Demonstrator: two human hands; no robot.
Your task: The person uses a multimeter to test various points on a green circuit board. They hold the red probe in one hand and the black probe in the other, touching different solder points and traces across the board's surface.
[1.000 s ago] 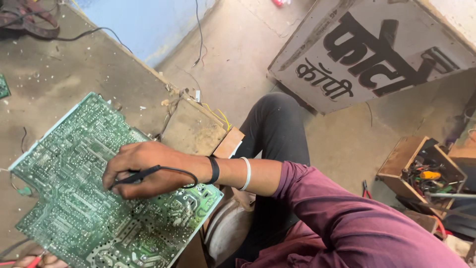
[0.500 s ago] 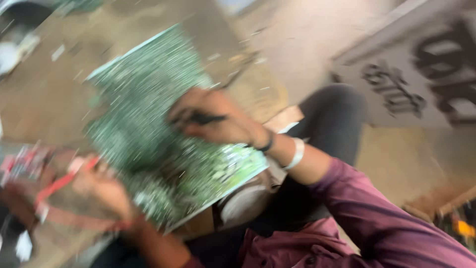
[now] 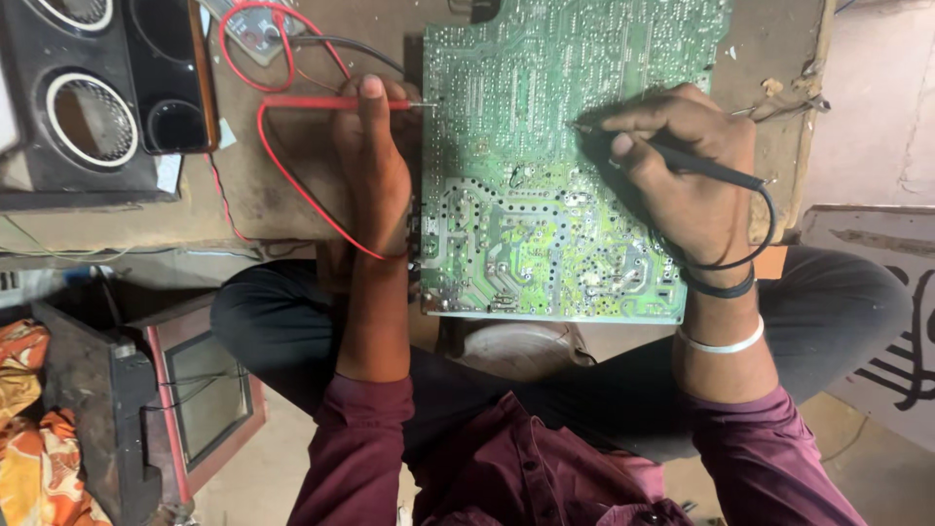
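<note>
Here the left hand [image 3: 375, 166] pinches the red probe [image 3: 321, 102] at the circuit board's [image 3: 545, 175] left edge on the workbench [image 3: 282, 195], the right hand [image 3: 687, 170] pinches the black probe [image 3: 682, 161] mid-board; steady tips, I judge, avoid bridging neighbouring solder points.

Green board [image 3: 545, 195] w/ pale silver solder dots & white trace lines. Red probe [image 3: 321, 102] & red lead in left hand [image 3: 375, 166]; black probe [image 3: 696, 164] & black lead in right hand [image 3: 687, 175]. Maroon sleeves [image 3: 351, 448], black trousers [image 3: 282, 321]. 1 black & 1 white wristband [image 3: 719, 343]. Black speaker [image 3: 93, 93] w/ silver rings. Orange patterned cloth [image 3: 29, 438].
</note>
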